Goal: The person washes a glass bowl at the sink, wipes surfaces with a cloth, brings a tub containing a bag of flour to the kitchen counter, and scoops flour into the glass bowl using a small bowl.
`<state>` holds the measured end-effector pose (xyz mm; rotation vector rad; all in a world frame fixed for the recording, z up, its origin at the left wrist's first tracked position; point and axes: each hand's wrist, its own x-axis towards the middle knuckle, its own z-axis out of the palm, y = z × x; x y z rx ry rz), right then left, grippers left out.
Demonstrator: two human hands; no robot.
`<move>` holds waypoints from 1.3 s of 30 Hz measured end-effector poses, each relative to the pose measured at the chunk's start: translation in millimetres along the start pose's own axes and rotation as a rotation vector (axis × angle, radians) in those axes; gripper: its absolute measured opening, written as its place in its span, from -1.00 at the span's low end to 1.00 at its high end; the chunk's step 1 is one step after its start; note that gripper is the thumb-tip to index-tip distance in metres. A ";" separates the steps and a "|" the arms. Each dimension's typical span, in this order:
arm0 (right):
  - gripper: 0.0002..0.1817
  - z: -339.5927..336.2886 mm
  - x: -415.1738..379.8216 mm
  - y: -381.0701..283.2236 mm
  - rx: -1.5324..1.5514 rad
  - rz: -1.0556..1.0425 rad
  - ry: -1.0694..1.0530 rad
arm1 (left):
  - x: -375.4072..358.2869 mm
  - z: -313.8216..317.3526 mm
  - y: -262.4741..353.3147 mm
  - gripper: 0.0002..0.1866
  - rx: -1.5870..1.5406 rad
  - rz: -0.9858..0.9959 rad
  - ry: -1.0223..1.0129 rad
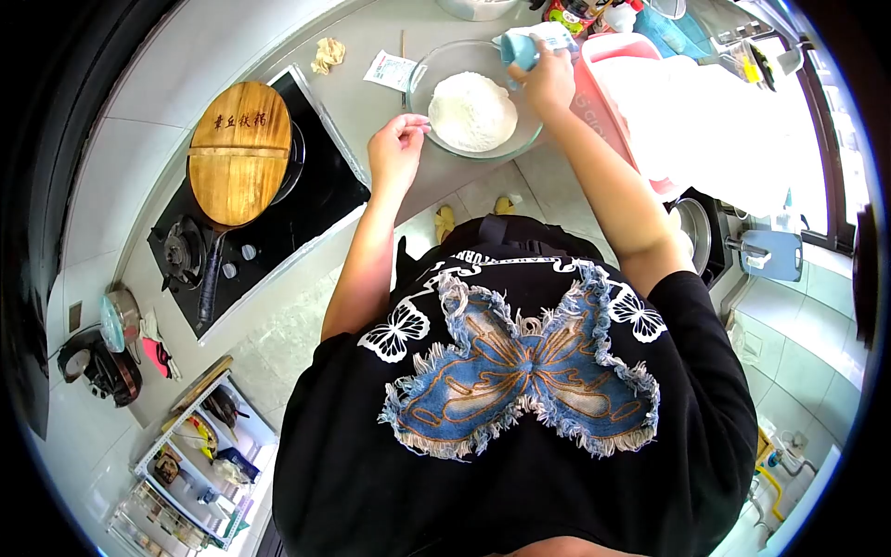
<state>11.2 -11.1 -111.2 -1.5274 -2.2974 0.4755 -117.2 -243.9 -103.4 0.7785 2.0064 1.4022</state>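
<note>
A clear glass bowl stands on the counter with a mound of white powder in it. My right hand is closed around a light blue cup-shaped container above the bowl's right rim. Its contents are hidden. My left hand is at the bowl's left rim, thumb and fingertips pressed together. Whether they grip the rim or something small, I cannot make out. Left of the bowl lie a small white packet with print and a thin stick.
A pink basin stands right of the bowl. On the left, a pan with a wooden lid sits on the black stove. A crumpled tan piece lies behind. Bottles stand at the back.
</note>
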 end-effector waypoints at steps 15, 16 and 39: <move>-0.57 -98.0 -30.9 -45.7 1.515 0.387 -0.873 | -3.7 -5.4 -24.3 -0.81 -0.010 -0.035 0.037; -0.51 -117.1 -30.8 -41.6 1.537 0.364 -0.869 | -3.5 -1.8 -27.3 -0.80 -0.012 -0.027 0.043; -0.57 -142.5 111.6 177.0 -0.332 -0.198 -0.263 | 54.4 139.5 61.3 -0.71 0.230 0.206 -0.246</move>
